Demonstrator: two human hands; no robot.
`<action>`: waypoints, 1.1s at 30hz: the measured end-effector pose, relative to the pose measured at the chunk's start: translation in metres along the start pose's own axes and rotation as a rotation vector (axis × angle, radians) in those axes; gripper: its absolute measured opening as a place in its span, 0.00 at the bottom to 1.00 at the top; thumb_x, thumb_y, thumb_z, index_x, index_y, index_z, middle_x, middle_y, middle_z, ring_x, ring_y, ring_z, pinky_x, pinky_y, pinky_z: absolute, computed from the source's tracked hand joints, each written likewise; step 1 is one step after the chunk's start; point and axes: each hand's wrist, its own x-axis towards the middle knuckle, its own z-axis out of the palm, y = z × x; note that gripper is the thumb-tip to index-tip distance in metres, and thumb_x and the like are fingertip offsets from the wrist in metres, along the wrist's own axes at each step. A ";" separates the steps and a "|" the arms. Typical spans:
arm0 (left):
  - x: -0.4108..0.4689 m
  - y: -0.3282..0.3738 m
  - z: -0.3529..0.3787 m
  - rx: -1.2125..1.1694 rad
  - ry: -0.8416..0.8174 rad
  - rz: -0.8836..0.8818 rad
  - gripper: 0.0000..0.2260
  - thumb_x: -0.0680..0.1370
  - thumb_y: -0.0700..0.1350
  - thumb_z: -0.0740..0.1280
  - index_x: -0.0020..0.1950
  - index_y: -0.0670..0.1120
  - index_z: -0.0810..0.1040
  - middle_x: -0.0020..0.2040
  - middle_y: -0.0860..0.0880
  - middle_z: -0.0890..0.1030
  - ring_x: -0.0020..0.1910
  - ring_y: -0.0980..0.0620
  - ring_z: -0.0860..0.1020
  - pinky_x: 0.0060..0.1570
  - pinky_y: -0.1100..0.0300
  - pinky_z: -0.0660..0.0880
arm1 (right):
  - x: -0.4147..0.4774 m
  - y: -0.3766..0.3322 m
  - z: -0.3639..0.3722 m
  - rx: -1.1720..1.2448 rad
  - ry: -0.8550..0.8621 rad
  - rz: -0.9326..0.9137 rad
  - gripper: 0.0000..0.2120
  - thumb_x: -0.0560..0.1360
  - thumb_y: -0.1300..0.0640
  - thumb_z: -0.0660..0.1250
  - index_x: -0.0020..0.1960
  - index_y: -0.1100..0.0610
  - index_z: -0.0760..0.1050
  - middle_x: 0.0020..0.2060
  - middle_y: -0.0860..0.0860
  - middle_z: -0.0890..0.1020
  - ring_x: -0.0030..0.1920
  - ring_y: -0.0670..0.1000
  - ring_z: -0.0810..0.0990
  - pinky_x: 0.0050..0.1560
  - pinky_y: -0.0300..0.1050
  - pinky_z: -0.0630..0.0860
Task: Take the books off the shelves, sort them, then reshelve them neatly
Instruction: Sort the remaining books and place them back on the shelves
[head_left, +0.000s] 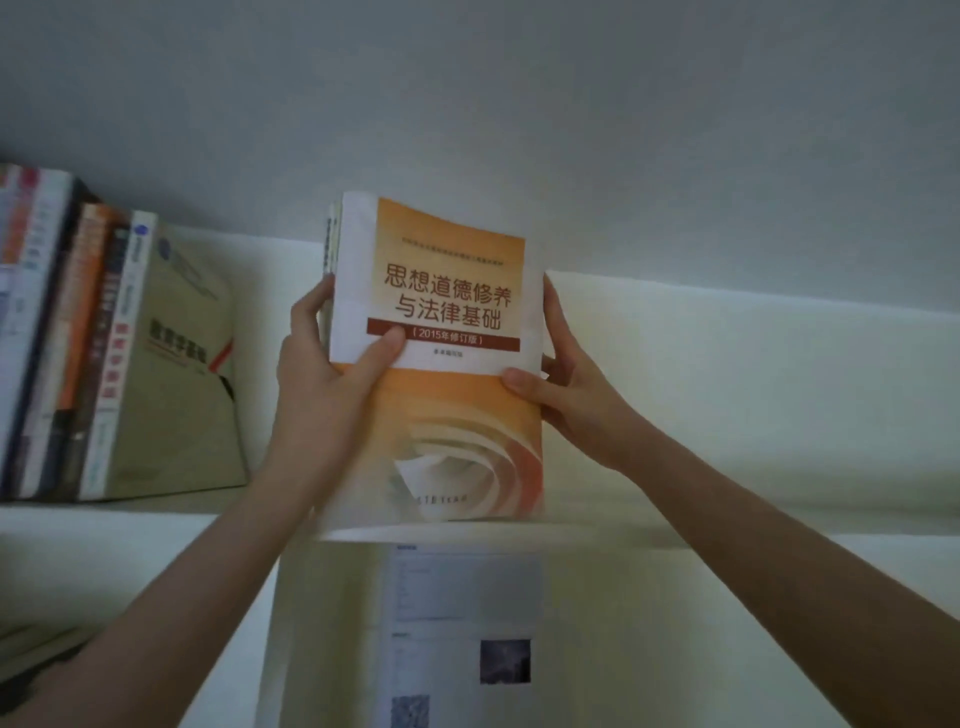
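fig. two-handed grip on books at shelf, head view. fingertips first: the l. thumb (388, 344) is laid on the cover's dark red band and the r. thumb (519, 383) near the cover's right edge. the r. fingers (555, 312) are run up the fore-edge, and the l. fingers are curled behind the spine side. the book bundle (441, 312) is thus clamped from both flanks by the left hand (319, 395) and right hand (576, 402); nothing else is held. the bundle has an orange/white cover in front w/ more spines seen behind at upper left (count cannot be told). it is stood upright, its foot apparently rested at the front lip of the shelf (234, 508), well apart from the leaning row of books (104, 338) at far left. a printed sheet (462, 613) is seen below the board.

judged step: setting of the bundle onto the shelf, approx. mid-task. to be done well:
- lower edges should be squared on the board before pressure is eased.
- the leaning row should be pushed upright first.
- the bundle should then be turned spine-out and slid left as one block until the row is met, else a gap is left and the soft covers may sag.
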 end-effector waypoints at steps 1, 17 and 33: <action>0.001 -0.008 -0.003 0.018 0.011 -0.016 0.31 0.70 0.62 0.70 0.70 0.62 0.61 0.61 0.55 0.73 0.55 0.56 0.77 0.53 0.52 0.77 | 0.007 0.011 0.005 0.005 -0.018 0.011 0.42 0.77 0.64 0.65 0.75 0.32 0.45 0.69 0.50 0.73 0.67 0.56 0.74 0.59 0.61 0.76; 0.018 -0.036 -0.013 0.363 0.234 0.015 0.26 0.74 0.52 0.69 0.67 0.53 0.60 0.67 0.47 0.65 0.68 0.49 0.60 0.63 0.49 0.61 | 0.044 0.086 0.042 -0.443 -0.323 0.235 0.63 0.64 0.55 0.80 0.74 0.39 0.31 0.64 0.44 0.72 0.58 0.45 0.78 0.52 0.41 0.79; 0.036 -0.073 -0.054 0.842 0.538 0.057 0.28 0.75 0.51 0.68 0.71 0.45 0.62 0.68 0.38 0.62 0.66 0.40 0.61 0.66 0.49 0.58 | 0.131 0.130 0.135 -0.522 -0.439 0.094 0.59 0.67 0.63 0.78 0.77 0.54 0.34 0.48 0.45 0.72 0.40 0.32 0.67 0.37 0.22 0.67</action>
